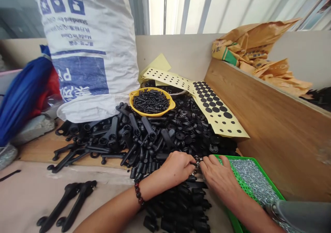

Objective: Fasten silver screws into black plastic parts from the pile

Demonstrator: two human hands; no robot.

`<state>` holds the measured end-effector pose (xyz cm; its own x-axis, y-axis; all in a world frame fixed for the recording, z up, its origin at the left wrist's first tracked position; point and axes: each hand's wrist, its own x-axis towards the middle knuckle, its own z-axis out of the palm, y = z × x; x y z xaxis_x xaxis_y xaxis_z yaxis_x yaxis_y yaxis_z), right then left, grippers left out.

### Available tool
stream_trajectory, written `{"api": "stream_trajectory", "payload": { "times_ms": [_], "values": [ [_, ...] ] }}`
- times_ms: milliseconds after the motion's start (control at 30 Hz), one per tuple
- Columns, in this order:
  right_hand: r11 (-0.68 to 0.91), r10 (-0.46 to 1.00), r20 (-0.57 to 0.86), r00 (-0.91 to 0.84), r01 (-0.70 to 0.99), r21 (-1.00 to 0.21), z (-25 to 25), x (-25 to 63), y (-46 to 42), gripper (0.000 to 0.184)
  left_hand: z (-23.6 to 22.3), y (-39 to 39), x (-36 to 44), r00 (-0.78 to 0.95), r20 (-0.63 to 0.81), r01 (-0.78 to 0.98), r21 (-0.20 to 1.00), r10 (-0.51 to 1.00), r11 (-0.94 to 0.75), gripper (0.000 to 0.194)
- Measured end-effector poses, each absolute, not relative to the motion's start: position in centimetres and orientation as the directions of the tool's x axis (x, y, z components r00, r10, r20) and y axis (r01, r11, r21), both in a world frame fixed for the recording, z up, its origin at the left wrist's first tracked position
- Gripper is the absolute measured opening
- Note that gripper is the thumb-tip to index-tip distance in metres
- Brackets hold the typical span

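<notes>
My left hand (177, 166), with a beaded bracelet (139, 192) on its wrist, is closed in a pinch over the pile of black plastic parts. Close beside it my right hand (216, 173) has its fingers bent and pressed together. Small shiny metal pieces (198, 161) show between the two sets of fingertips; their kind is too small to tell. Black cylindrical parts (176, 205) lie heaped below the hands. Beyond them spread black crank-like handles (148, 129) and round black caps (184, 122). The right forearm passes over the edge of a green tray (269, 181) of small silver metal pieces (252, 177).
A yellow basket (131, 103) of black screw-like parts sits behind the pile. A white sack (90, 53) stands at the back left. Yellow sheets with black dots (217, 122) lean along a wooden board (274, 122). Two black handles (74, 202) lie at the front left.
</notes>
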<state>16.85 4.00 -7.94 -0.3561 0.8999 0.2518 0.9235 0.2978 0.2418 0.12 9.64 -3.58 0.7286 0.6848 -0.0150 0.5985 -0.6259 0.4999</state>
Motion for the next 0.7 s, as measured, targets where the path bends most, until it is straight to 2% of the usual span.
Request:
{"api": "stream_trajectory", "payload": {
  "times_ms": [200,433,700],
  "values": [
    [0.302,0.902,0.279,-0.328,0.944,0.133,-7.7,17.1,3.9,0.019,-3.9,9.5,0.0,0.695,-0.03,0.614,0.546,0.719,-0.57,0.024],
    [0.259,0.916,0.318,-0.243,0.966,-0.011,-7.3,17.6,3.7,0.022,-4.4,9.1,0.6,0.68,-0.05,0.635,0.539,0.731,-0.553,0.018],
    [0.239,0.936,0.265,-0.233,0.971,0.011,-7.3,17.1,3.5,0.023,-4.0,9.2,1.0,0.69,-0.064,0.627,0.55,0.721,-0.551,0.018]
  ]
}}
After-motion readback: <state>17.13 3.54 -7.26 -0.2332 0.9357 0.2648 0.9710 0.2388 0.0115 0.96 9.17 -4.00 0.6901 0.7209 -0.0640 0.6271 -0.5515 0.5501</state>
